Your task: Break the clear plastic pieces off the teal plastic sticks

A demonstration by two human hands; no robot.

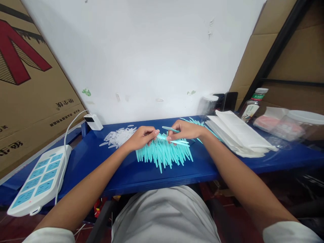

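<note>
Turquoise sticks [164, 153] are heaped on a blue counter [202, 172] set against a marked white wall [152, 50].

The counter is flanked by printed cardboard [30, 101] on the left and plain cardboard [268, 44] on the right; a power strip [42, 179] is seen at the near left, and white packets [240, 133] are laid on the right. The heap is centred below both hands, its long axes running mostly near to far, with tips pointed toward the near edge. A pale turquoise piece [162, 136] is pinched by the left hand's [144, 136] narrowed fingers. Several held sticks [181, 143] are gripped by the right hand's [186, 129] curled fingers, their long axes lying roughly left to right; their exact number cannot be told.
</note>
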